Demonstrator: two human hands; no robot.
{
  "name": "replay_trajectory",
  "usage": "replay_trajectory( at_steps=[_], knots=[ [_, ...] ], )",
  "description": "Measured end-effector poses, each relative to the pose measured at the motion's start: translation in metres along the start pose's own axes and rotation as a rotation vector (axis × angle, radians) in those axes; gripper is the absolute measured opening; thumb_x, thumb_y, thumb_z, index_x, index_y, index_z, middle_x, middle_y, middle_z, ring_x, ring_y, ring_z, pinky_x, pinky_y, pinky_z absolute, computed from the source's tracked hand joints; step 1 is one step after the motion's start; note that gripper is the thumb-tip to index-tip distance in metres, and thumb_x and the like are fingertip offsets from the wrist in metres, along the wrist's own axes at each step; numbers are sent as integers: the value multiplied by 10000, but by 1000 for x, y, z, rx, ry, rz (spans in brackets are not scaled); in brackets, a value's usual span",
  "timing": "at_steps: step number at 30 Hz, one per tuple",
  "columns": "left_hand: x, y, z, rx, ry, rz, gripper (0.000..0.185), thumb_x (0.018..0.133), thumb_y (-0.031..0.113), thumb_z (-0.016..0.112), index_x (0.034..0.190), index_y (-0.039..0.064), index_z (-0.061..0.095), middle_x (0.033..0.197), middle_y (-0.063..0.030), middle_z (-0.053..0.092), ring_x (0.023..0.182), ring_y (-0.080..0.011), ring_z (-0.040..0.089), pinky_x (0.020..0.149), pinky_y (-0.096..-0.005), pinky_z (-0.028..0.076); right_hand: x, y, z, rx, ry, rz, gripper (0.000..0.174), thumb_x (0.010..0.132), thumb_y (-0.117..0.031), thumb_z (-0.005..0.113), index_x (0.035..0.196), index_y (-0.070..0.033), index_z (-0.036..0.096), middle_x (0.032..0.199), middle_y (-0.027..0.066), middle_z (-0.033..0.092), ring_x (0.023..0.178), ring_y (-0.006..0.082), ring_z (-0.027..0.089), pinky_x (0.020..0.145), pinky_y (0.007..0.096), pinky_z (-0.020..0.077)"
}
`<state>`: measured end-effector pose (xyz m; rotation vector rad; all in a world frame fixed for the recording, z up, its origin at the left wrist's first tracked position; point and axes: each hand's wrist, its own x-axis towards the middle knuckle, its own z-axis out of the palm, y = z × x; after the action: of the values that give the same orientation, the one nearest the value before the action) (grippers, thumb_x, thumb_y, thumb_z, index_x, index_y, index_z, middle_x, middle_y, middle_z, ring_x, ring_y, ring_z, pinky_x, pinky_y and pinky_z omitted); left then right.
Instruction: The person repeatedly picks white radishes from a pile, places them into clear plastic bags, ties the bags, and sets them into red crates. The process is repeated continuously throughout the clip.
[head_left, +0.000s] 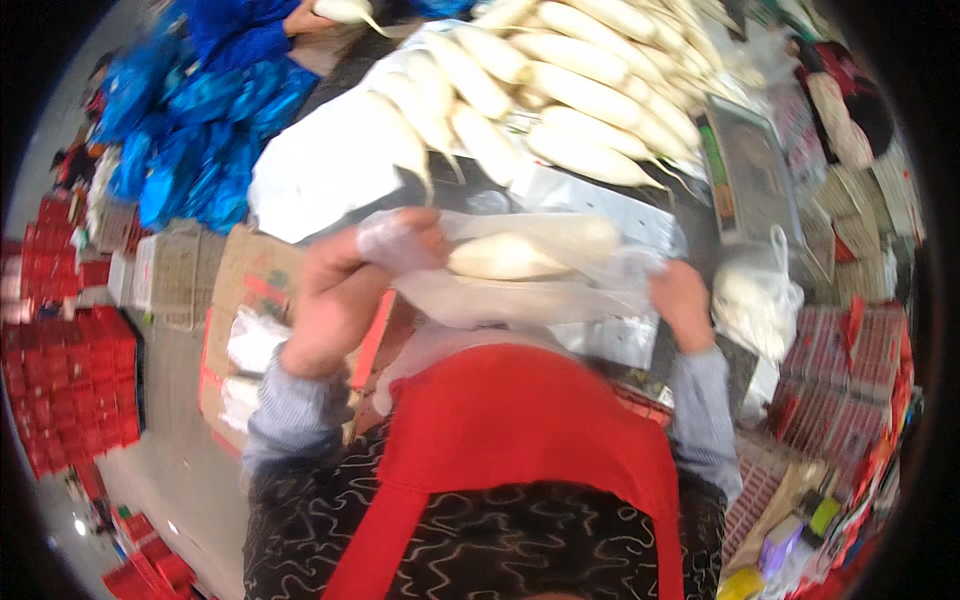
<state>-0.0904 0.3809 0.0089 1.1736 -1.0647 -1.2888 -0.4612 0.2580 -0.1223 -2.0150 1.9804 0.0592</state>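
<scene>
White daikon radishes (510, 256) lie side by side in a thin clear plastic bag (442, 296), stretched out in front of my red apron. My left hand (352, 262) is closed on the bag's left end, with film bunched around the fingers; it is blurred. At the opposite end, my right hand (681, 300) grips the film between its fingers. A stack of white sheets or bags (600, 202) lies beyond the bag, on the dark tabletop (465, 171). Farther back rises a heap of loose daikon radishes (585, 90).
On the right are a grey-framed tray (750, 165) and a filled white plastic bag (757, 300). A cardboard box (244, 277) stands left. A co-worker's blue sleeve (232, 37) and hand holding a radish appear at upper left. Red crates (71, 382) are stacked on the floor.
</scene>
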Motion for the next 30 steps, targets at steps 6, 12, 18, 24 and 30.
replay_trajectory(
  at_steps=[6, 12, 18, 24, 30],
  knots=[
    [29, -14, 7, 345, -86, 207, 351, 887, 46, 608, 1231, 1, 657, 1089, -120, 713, 868, -212, 699, 774, -358, 569, -63, -9, -96, 1731, -449, -794, 325, 845, -204, 543, 980, 53, 690, 1111, 223, 663, 1034, 351, 616, 995, 437, 418],
    [44, -38, 74, 692, -222, 602, 180, 737, 198, 737, 807, 40, 685, 705, -159, 623, 637, -370, 621, 573, -433, 488, -60, -130, -75, 728, -19, -893, 591, 836, 1, 635, 1411, 6, 497, 1319, 122, 590, 1110, 239, 625, 944, 373, 496],
    [72, -39, 40, 1004, 6, 414, 84, 758, 147, 701, 778, 83, 651, 632, -146, 595, 586, -363, 620, 519, -444, 481, -37, -66, -25, 1203, -573, -564, 385, 867, -40, 674, 1245, -48, 599, 994, 51, 670, 911, 139, 626, 736, 281, 502],
    [111, -130, -8, 575, 280, -121, 283, 873, 203, 616, 715, -29, 651, 674, -125, 667, 675, -283, 668, 673, -424, 525, -45, -30, 58, 589, -392, -237, 315, 919, -325, 627, 939, -12, 662, 871, 110, 657, 839, 249, 636, 720, 363, 496],
    [143, -137, -14, -802, 89, -377, 373, 937, 5, 438, 1293, -101, 474, 1132, -167, 616, 1111, -272, 606, 949, -423, 516, -69, -41, 20, 918, -6, -757, 193, 868, -168, 587, 771, -7, 625, 837, 100, 650, 1046, 262, 567, 904, 451, 426]
  ],
)
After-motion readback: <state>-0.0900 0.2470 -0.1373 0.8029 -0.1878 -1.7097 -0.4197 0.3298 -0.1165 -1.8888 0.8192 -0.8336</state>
